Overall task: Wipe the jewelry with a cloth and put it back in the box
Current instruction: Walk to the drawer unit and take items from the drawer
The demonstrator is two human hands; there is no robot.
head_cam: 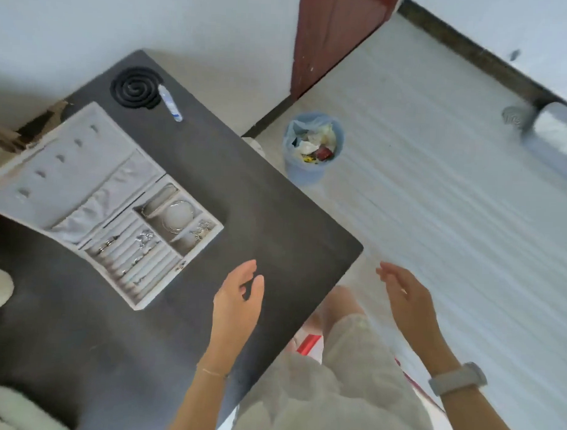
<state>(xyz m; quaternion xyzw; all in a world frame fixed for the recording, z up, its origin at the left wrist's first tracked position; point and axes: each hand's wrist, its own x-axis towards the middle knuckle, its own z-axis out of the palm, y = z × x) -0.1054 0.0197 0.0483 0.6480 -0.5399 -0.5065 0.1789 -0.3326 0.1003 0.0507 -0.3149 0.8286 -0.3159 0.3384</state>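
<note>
Hovering over the dark table (275,221), the left hand (237,297) was empty, fingers relaxed and loosely spread. The right hand (408,296) hung past the table edge above the floor, also empty and slack, with a watch (458,378) on its wrist. The jewelry box (115,209) sat open on the table to the left of the left hand, apart from it, bangles (178,216) and rings (123,248) inside. A mosquito coil (135,87) lay beyond. A bin (313,148) stood on the floor.

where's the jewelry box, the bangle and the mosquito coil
jewelry box (134,301): head view, on its front rim near the corner.
bangle (192,208): head view, on the silver ring's upper right arc, in a box compartment.
mosquito coil (134,88): head view, on the centre of the black spiral.
</note>
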